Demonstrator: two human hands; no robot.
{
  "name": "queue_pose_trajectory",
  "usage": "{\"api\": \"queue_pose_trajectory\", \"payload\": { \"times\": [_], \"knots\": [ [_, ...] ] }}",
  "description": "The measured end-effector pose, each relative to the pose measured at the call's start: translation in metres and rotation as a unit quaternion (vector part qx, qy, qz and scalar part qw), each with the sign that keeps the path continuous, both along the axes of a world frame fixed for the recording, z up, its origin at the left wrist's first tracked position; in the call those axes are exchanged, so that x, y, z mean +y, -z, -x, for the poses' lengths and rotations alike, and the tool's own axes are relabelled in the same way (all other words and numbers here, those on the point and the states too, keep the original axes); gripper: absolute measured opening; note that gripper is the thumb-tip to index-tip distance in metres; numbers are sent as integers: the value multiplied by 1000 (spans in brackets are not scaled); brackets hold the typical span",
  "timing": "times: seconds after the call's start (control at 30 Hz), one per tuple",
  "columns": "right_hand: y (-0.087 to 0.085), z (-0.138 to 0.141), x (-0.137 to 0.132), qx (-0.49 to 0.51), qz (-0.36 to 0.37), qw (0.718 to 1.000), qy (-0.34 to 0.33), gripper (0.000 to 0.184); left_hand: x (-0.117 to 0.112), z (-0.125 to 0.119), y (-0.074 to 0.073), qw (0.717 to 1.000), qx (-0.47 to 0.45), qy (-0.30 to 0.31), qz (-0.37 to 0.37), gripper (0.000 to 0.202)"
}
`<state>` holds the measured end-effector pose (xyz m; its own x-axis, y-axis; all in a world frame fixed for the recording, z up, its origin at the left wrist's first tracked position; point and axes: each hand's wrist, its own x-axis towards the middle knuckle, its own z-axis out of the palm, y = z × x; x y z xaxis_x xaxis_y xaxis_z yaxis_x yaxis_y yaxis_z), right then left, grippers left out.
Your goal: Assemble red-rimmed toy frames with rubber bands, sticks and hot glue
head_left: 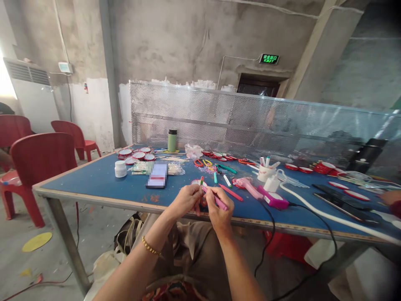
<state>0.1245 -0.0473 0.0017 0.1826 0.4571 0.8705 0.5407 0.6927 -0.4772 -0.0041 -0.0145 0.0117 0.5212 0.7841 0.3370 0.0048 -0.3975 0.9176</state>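
My left hand (187,200) is closed around a small round red-and-white piece on a stick (200,182), held at the near edge of the blue table (100,179). My right hand (219,208) grips a pink marker pen (216,200), its tip against that piece. Both hands meet just above the table's front rim. A gold bead bracelet sits on my left wrist.
On the table lie a phone (157,175), a white jar (120,169), a green flask (172,140), red-and-white discs (138,154), loose markers (230,192), a cup of pens (266,170), a pink device (273,198) with black cable. Red chairs (40,163) stand left. Another person's hand (390,197) shows far right.
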Motion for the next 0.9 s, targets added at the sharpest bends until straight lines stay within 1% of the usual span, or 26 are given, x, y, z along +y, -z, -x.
{"api": "queue_pose_trajectory", "payload": {
  "times": [0.17, 0.4, 0.9],
  "knots": [
    [0, -1, 0, -11, -3, 1000, 10, 18, 0, 0, -1, 1000, -4, 3, 7, 39],
    [4, -5, 1, 27, 11, 999, 21, 20, 0, 0, 1, 1000, -10, 8, 17, 37],
    [7, -5, 4, 11, 14, 1000, 1, 19, -2, -1, -2, 1000, -7, -3, 31, 37]
  ]
}}
